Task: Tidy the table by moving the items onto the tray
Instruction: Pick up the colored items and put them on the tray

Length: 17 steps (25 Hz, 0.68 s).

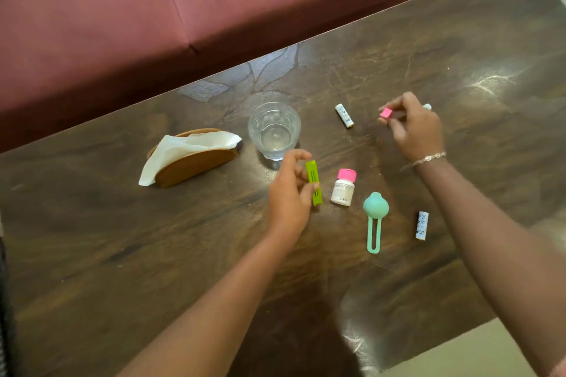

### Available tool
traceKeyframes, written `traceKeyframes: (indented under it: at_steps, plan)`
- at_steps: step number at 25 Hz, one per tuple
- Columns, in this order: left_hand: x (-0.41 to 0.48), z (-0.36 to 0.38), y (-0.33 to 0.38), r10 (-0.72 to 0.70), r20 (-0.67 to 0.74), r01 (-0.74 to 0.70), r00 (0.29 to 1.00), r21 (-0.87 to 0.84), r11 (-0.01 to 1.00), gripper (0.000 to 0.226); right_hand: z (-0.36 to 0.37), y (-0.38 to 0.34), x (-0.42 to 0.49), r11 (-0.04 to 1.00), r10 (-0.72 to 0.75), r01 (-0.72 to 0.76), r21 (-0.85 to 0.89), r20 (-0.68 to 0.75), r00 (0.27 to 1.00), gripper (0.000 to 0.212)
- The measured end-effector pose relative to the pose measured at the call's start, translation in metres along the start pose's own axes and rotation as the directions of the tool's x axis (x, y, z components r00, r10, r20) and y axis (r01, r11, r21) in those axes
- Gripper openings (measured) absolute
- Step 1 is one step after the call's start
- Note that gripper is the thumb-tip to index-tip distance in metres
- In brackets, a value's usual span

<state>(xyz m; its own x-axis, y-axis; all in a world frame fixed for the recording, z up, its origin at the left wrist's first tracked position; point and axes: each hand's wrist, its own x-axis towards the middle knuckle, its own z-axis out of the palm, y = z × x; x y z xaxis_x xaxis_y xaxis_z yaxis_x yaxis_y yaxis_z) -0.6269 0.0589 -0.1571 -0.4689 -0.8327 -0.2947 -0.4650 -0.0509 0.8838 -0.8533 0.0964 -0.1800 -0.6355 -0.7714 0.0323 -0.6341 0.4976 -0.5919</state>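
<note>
While I watch from above:
Left hand [289, 193]: pinching a green clip [314, 182] — just above the table [122, 239].
Right hand [413, 128]: pinching a pink cube [386, 113].

On the dark wooden counter [428, 49], the curved wooden napkin holder [196, 164] stands left of the clear drinking glass [273, 129]; the pink-capped white bottle [343, 187] lies left of the teal ball-headed clip [375, 217].

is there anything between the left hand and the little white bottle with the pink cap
Only the green clip, which the left hand itself holds at its fingertips. The white bottle stands just to its right on the table, with nothing else between.
</note>
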Motion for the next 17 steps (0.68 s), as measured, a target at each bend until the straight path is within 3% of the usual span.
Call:
traceKeyframes:
  at_steps: [3,8,10,13,17]
  plan:
    - [-0.031,-0.023,-0.017,-0.017,0.012,0.018,1.000,-0.074,0.997,0.049,0.010,-0.038,-0.058,0.916,0.031,-0.035,0.399,0.016,0.999,0.026]
    - [-0.070,-0.086,-0.050,-0.108,-0.074,0.104,0.991,-0.058,0.993,0.036,0.050,-0.110,-0.119,0.682,0.048,-0.224,0.696,0.262,0.964,0.033]
    - [-0.084,-0.121,-0.064,-0.133,-0.122,0.124,0.984,-0.076,0.989,0.032,0.067,-0.139,-0.137,0.635,0.024,-0.277,0.722,0.340,0.940,0.033]
    - [-0.109,-0.178,-0.085,-0.229,-0.203,0.172,0.952,-0.264,0.949,0.031,0.091,-0.185,-0.161,0.680,-0.062,-0.253,0.688,0.398,0.915,0.029]
    - [-0.145,-0.243,-0.114,-0.407,-0.357,0.233,0.841,-0.439,0.868,0.030,0.124,-0.246,-0.185,0.714,-0.146,-0.243,0.657,0.478,0.866,0.027]
